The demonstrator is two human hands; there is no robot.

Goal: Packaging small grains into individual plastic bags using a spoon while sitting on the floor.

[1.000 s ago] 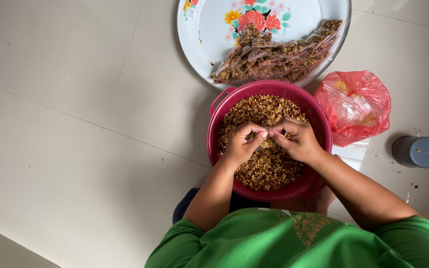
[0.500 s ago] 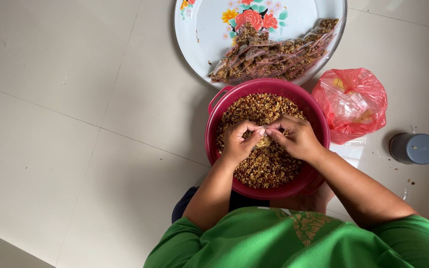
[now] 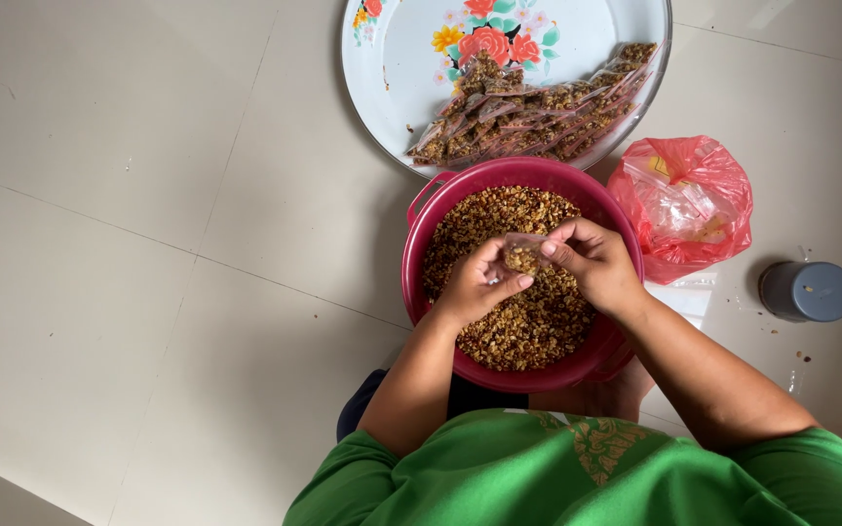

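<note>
There is a single view, worn on the person's head and pointed almost straight down at the tiled floor [image 3: 148, 244]. The person's green shirt [image 3: 587, 477] fills the bottom edge, so the top of the picture lies away from the body. It sits fairly near — both forearms reach up from below, and the left hand [image 3: 475, 287] and right hand [image 3: 592, 263] meet close to the middle, over a red bowl [image 3: 421, 263]. The far edge cuts off a flowered tray [image 3: 392, 88] (only its nearer part shows). No second view overlaps it.
</note>
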